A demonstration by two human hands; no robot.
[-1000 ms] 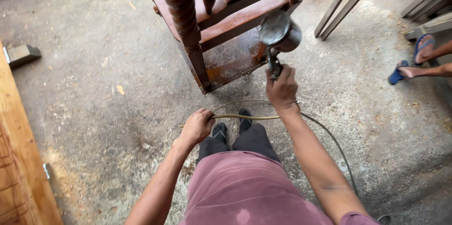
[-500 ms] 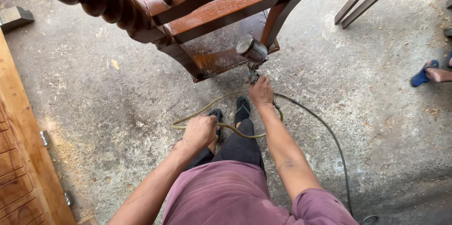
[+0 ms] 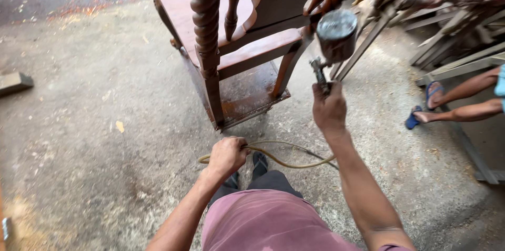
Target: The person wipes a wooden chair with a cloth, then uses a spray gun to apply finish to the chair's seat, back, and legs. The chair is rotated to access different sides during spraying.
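My right hand (image 3: 329, 108) grips the handle of a spray gun (image 3: 332, 41) with a dark metal cup on top, held up beside the right rear leg of a reddish-brown wooden chair (image 3: 247, 46) with twisted posts. My left hand (image 3: 227, 155) is closed around a yellowish air hose (image 3: 286, 162), which loops over the concrete floor in front of my feet. The chair stands just ahead of me, its lower shelf glossy and wet-looking.
Another person's legs in blue sandals (image 3: 426, 106) stand at the right. Wooden frames and slats (image 3: 452, 30) lean at the upper right. A small wood block (image 3: 14, 83) lies at the left. Sawdust and stains cover the floor.
My right hand has lifted the spray gun higher next to the chair's right side. My left hand still holds the hose, and the view has tilted upward.
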